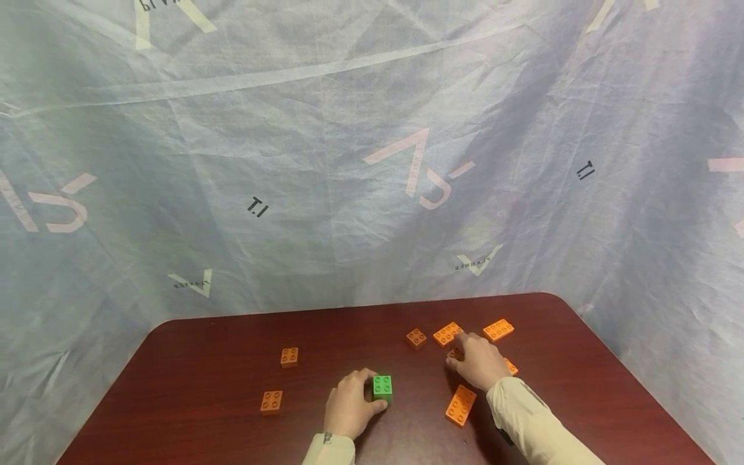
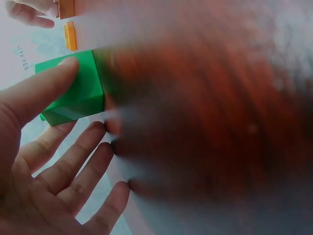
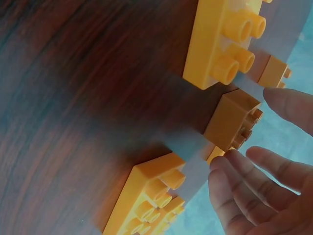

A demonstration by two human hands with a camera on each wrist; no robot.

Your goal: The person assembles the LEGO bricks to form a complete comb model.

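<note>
My left hand (image 1: 351, 403) pinches a green toy building brick (image 1: 382, 388) between thumb and fingers at the middle of the table. In the left wrist view the thumb presses one side of the green brick (image 2: 80, 93), and the other fingers spread below it. My right hand (image 1: 481, 365) reaches over a small brownish-orange brick (image 1: 455, 354). In the right wrist view that brick (image 3: 229, 120) sits between the thumb and the fingers, which look apart from it. A long orange brick (image 1: 461, 405) lies in front of this hand.
Two small orange bricks (image 1: 289, 357) lie on the left of the dark red table (image 1: 197, 387). Around the right hand are another small brick (image 1: 416, 339), two long bricks (image 1: 498, 330) farther back, and a partly hidden brick (image 1: 511, 367). A printed grey cloth (image 1: 325, 161) hangs behind the table.
</note>
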